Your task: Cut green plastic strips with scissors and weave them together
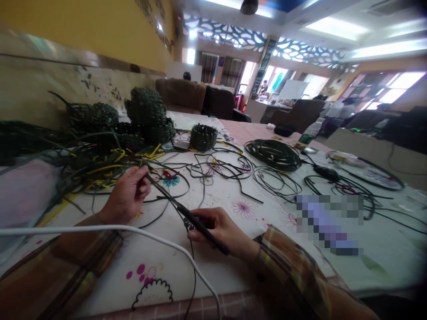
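My left hand is closed on the end of a dark strip, left of centre over the table. The strip runs down and right to a black pen-like tool. My right hand grips this tool between thumb and fingers, its tip pointing up and left at the strip. A thin black cord hangs below the tool. Beyond my left hand lies a tangle of dark green and yellow strips.
Woven dark baskets stand at the back left. A coil of dark strip, loose loops, a bottle and a pixelated object lie right. A white cable crosses the foreground. People are in the far background.
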Action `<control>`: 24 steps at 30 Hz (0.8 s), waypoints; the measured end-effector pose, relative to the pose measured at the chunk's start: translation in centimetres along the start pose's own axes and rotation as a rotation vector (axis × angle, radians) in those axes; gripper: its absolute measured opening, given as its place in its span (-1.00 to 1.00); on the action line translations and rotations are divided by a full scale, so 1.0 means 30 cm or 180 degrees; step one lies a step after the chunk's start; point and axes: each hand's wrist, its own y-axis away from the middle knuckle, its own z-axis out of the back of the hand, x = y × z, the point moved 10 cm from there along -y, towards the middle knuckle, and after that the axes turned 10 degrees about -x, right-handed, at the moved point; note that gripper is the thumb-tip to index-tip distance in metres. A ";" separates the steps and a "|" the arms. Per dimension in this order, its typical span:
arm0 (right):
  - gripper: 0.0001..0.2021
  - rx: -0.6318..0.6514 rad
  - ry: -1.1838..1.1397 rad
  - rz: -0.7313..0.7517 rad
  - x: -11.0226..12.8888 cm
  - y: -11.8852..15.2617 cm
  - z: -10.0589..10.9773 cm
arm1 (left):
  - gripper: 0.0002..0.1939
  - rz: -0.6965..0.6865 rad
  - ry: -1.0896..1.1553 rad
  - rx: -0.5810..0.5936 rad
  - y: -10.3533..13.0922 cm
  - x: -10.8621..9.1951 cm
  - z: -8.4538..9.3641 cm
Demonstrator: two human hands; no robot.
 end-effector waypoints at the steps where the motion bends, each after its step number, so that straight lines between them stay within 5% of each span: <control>1: -0.63 -0.0020 -0.0023 0.0000 -0.003 -0.002 0.000 | -0.65 -0.0020 -0.0036 0.0027 0.002 0.000 -0.004; 9: -0.62 -0.0139 -0.0069 0.0070 -0.011 -0.015 0.013 | -0.58 -0.0344 -0.0113 0.0059 0.032 -0.017 -0.021; 24: -0.66 -0.0086 -0.0043 0.0018 0.016 0.006 0.003 | -0.67 -0.0144 0.0039 -0.0016 0.023 -0.011 -0.014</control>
